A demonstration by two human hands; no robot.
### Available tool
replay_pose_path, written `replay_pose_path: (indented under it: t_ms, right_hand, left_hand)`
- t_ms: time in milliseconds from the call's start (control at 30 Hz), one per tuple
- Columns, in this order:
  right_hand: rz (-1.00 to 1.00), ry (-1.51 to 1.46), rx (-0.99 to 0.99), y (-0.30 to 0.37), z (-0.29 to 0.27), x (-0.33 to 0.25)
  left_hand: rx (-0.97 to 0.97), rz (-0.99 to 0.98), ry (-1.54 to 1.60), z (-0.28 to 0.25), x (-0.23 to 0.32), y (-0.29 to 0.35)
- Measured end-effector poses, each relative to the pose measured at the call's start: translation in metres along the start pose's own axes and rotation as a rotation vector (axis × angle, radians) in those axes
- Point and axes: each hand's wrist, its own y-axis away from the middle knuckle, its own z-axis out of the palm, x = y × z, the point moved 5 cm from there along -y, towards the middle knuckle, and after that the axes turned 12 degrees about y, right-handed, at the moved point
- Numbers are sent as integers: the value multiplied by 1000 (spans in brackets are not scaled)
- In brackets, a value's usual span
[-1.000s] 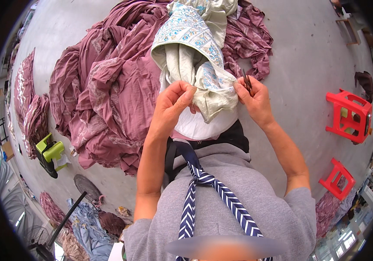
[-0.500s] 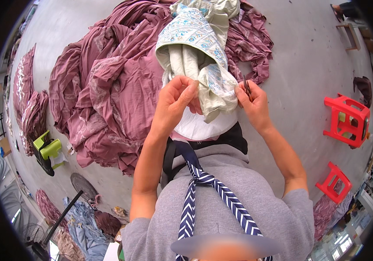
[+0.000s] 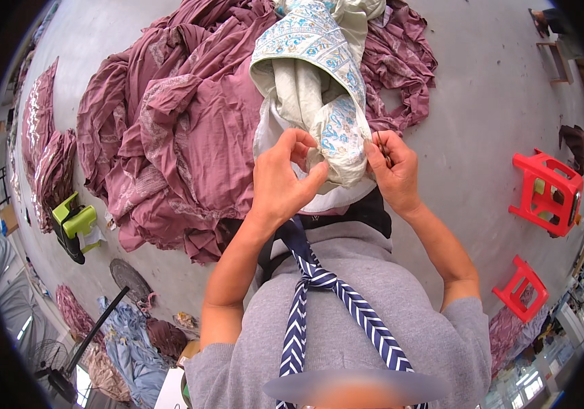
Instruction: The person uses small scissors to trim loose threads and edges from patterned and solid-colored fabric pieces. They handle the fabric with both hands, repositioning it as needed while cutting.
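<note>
Over the grey floor (image 3: 469, 88), mauve cloth (image 3: 220, 136) heaped left, red stools (image 3: 569, 204) right, the patterned cloth (image 3: 336, 126) lies between the left hand's (image 3: 282, 180) parted grip and the right hand's (image 3: 395, 174) pinching its edge.

No word, number or brand can be read. Just above the knot of the striped navy strap (image 3: 318, 278), a tiny pale mark (image 3: 315, 218) is seen on the black cloth (image 3: 371, 206) at the waist, but it is too small to be deciphered. On the white panel (image 3: 171, 390), below and to the left of the strap's knot, no lettering can be made out.
</note>
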Motion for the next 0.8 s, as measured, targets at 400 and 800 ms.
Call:
replay_pose_path:
  t_ms: [400, 800]
  right_hand:
    - [-14, 24, 23, 5, 1, 4]
    - [-90, 167, 128, -5, -10, -17]
  left_hand:
    - [128, 17, 235, 13, -23, 4]
    - [61, 98, 339, 12, -18, 8]
